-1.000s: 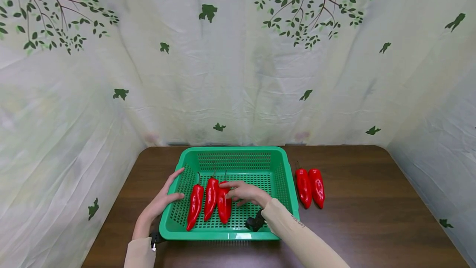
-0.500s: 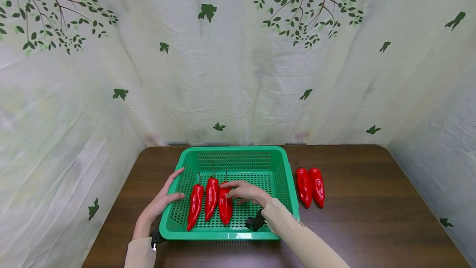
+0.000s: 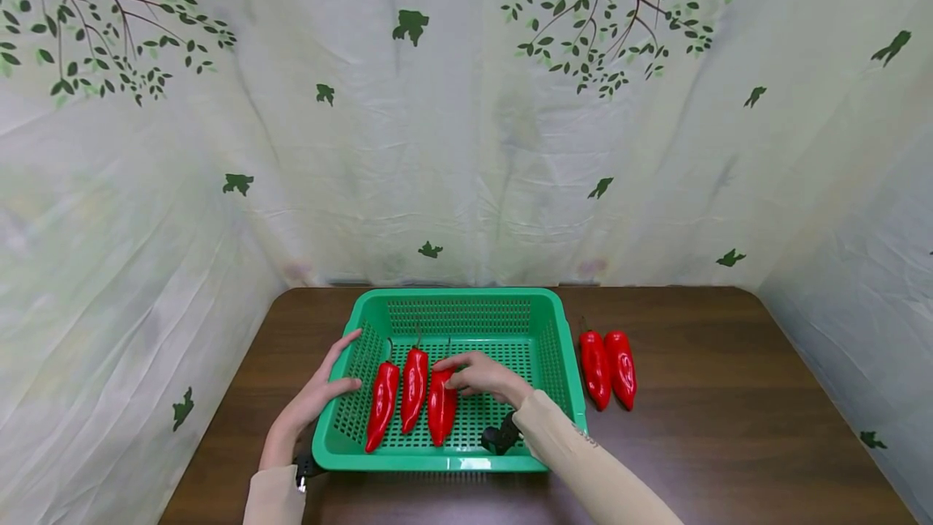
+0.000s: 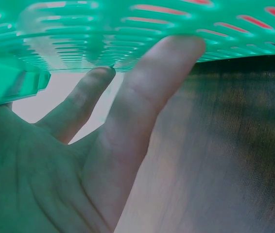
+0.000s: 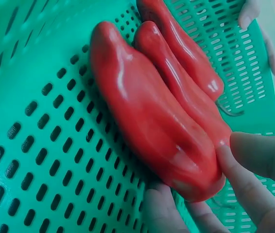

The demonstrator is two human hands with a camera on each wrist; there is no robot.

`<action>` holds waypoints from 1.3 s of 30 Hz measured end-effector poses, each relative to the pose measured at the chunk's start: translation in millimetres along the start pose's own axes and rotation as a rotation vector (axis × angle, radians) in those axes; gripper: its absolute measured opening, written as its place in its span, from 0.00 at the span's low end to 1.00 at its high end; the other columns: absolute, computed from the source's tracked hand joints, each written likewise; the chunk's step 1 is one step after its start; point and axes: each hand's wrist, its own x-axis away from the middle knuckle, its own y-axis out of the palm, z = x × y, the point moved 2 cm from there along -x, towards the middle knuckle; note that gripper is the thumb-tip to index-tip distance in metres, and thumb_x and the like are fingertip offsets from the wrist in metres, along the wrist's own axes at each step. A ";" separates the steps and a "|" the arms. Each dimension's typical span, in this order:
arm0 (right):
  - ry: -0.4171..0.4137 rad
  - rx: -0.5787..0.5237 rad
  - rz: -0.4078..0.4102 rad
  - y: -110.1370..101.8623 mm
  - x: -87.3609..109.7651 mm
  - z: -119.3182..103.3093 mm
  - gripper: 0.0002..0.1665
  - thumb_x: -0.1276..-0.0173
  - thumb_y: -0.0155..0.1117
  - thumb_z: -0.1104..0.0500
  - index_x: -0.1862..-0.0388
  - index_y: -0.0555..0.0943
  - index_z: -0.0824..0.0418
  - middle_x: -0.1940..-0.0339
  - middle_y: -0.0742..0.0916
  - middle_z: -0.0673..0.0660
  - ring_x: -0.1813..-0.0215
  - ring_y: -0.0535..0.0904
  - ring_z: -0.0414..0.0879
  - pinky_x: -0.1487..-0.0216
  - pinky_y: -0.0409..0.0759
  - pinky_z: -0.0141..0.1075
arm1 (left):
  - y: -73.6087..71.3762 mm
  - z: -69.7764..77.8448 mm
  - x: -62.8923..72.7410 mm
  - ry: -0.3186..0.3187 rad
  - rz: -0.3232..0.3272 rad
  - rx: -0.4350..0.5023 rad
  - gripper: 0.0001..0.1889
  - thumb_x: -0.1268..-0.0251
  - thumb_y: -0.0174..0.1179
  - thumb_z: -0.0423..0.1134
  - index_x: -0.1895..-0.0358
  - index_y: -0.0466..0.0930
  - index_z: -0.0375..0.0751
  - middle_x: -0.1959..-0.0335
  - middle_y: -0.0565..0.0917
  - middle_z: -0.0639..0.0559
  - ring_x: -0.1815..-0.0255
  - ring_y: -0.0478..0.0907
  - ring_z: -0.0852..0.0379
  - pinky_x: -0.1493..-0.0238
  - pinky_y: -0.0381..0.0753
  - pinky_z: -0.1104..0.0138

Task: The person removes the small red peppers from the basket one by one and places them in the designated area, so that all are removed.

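A green slotted plastic basket [image 3: 452, 293] stands on the table with three glossy red peppers inside. Leftmost is one pepper [image 3: 382, 405], then a middle pepper [image 3: 414, 392], and the rightmost pepper [image 3: 440, 416] lies under my right hand [image 3: 492, 378]. In the right wrist view the fingers curl around the stem end of that nearest pepper [image 5: 147, 102], holding it close over the slotted floor. My left hand [image 3: 318, 391] rests against the basket's left side with fingers spread and fairly straight. Its thumb [image 4: 142, 92] touches the slotted wall in the left wrist view.
Two more red peppers, one [image 3: 595, 369] beside the other [image 3: 621, 369], lie on the brown wooden table [image 3: 700, 395] just right of the basket. A pale curtain [image 3: 503, 136] with leaf prints hangs behind the table and along its sides.
The rightmost pepper in the basket shifts slightly right, and its tip swings toward the front edge under my right hand. My left hand keeps its place at the basket.
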 end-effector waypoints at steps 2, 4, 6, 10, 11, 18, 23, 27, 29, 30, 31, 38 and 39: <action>-0.008 0.003 0.013 -0.1 0.4 0.3 0.22 0.36 0.58 0.68 0.41 0.78 0.66 0.49 0.82 0.59 0.56 0.80 0.48 0.48 0.77 0.52 | -0.1 -0.3 0.3 -0.003 0.000 0.001 0.40 0.36 0.53 0.34 0.25 0.44 0.56 0.28 0.45 0.37 0.36 0.57 0.28 0.53 0.79 0.49; -0.013 0.010 0.025 -0.2 0.7 0.2 0.23 0.37 0.58 0.69 0.42 0.78 0.66 0.50 0.82 0.60 0.58 0.80 0.48 0.50 0.77 0.52 | -0.1 -0.5 0.5 -0.007 0.000 0.008 0.40 0.37 0.53 0.34 0.25 0.44 0.57 0.28 0.46 0.37 0.36 0.57 0.28 0.53 0.79 0.49; -0.017 0.013 0.040 -0.1 0.9 0.0 0.23 0.38 0.58 0.70 0.42 0.78 0.67 0.52 0.82 0.61 0.59 0.80 0.49 0.51 0.78 0.52 | 0.0 -0.3 0.8 -0.011 0.000 0.014 0.40 0.37 0.53 0.34 0.25 0.44 0.57 0.28 0.46 0.37 0.36 0.58 0.28 0.53 0.79 0.49; -0.023 0.000 0.079 -0.7 0.1 -0.9 0.23 0.40 0.58 0.71 0.44 0.78 0.68 0.55 0.81 0.61 0.62 0.80 0.50 0.55 0.80 0.53 | -0.1 0.2 1.4 -0.019 0.005 0.017 0.40 0.37 0.53 0.34 0.25 0.44 0.57 0.28 0.46 0.37 0.36 0.57 0.28 0.53 0.79 0.48; -0.026 -0.007 0.087 -0.8 -0.3 -1.4 0.23 0.40 0.58 0.71 0.44 0.78 0.68 0.55 0.80 0.61 0.63 0.80 0.50 0.56 0.80 0.52 | -0.1 0.5 1.6 -0.020 0.006 0.017 0.40 0.37 0.53 0.34 0.25 0.44 0.57 0.28 0.46 0.37 0.36 0.57 0.28 0.53 0.79 0.48; -0.049 -0.059 0.119 -1.7 -4.0 -3.2 0.19 0.39 0.60 0.70 0.47 0.79 0.65 0.55 0.78 0.59 0.63 0.80 0.48 0.58 0.81 0.50 | 0.3 1.8 1.7 -0.015 -0.004 0.011 0.40 0.37 0.53 0.34 0.25 0.44 0.55 0.28 0.46 0.36 0.36 0.58 0.28 0.54 0.79 0.49; -0.088 -0.124 0.127 -3.5 -5.1 -5.1 0.18 0.37 0.60 0.69 0.47 0.78 0.65 0.53 0.78 0.59 0.60 0.79 0.48 0.57 0.81 0.49 | 0.3 1.5 0.7 -0.009 -0.004 0.003 0.39 0.36 0.52 0.34 0.25 0.44 0.56 0.28 0.46 0.37 0.36 0.58 0.29 0.53 0.79 0.50; -0.116 -0.150 0.149 -5.1 -4.4 -9.0 0.17 0.36 0.60 0.68 0.47 0.78 0.64 0.51 0.78 0.58 0.58 0.80 0.49 0.57 0.81 0.48 | 0.5 2.8 0.2 -0.011 -0.003 0.010 0.39 0.37 0.53 0.34 0.25 0.44 0.56 0.28 0.46 0.38 0.36 0.57 0.29 0.53 0.79 0.49; -0.128 -0.155 0.157 -5.7 -4.6 -10.2 0.17 0.36 0.60 0.68 0.47 0.78 0.64 0.50 0.79 0.58 0.59 0.80 0.49 0.57 0.82 0.47 | 0.7 4.0 0.4 -0.007 -0.006 0.009 0.40 0.37 0.53 0.34 0.24 0.44 0.55 0.28 0.46 0.37 0.36 0.57 0.28 0.53 0.79 0.49; -0.136 -0.151 0.161 -6.0 -4.7 -10.6 0.17 0.36 0.60 0.68 0.47 0.78 0.64 0.50 0.79 0.58 0.59 0.80 0.48 0.58 0.82 0.46 | 0.8 4.7 0.6 -0.005 -0.007 0.009 0.40 0.37 0.53 0.34 0.24 0.44 0.55 0.28 0.45 0.37 0.36 0.57 0.28 0.53 0.79 0.48; -0.142 -0.149 0.165 -6.2 -4.6 -11.0 0.17 0.36 0.60 0.68 0.48 0.78 0.65 0.51 0.79 0.58 0.59 0.80 0.48 0.58 0.82 0.46 | 1.0 5.3 0.7 -0.002 -0.010 0.008 0.40 0.37 0.53 0.34 0.24 0.44 0.54 0.28 0.45 0.37 0.36 0.57 0.28 0.53 0.79 0.48; -0.180 -0.171 0.201 -8.1 -3.4 -14.2 0.16 0.36 0.60 0.68 0.48 0.77 0.67 0.51 0.77 0.61 0.60 0.80 0.49 0.59 0.82 0.44 | 1.8 6.0 1.8 -0.005 -0.010 0.019 0.40 0.37 0.53 0.34 0.24 0.43 0.54 0.28 0.46 0.36 0.36 0.58 0.27 0.54 0.79 0.48; -0.180 -0.172 0.209 -8.5 -3.1 -14.5 0.16 0.36 0.60 0.68 0.48 0.77 0.67 0.51 0.76 0.61 0.60 0.80 0.49 0.60 0.82 0.44 | 2.0 5.9 2.0 -0.006 -0.011 0.020 0.40 0.37 0.52 0.33 0.24 0.43 0.54 0.28 0.46 0.36 0.36 0.57 0.27 0.54 0.79 0.48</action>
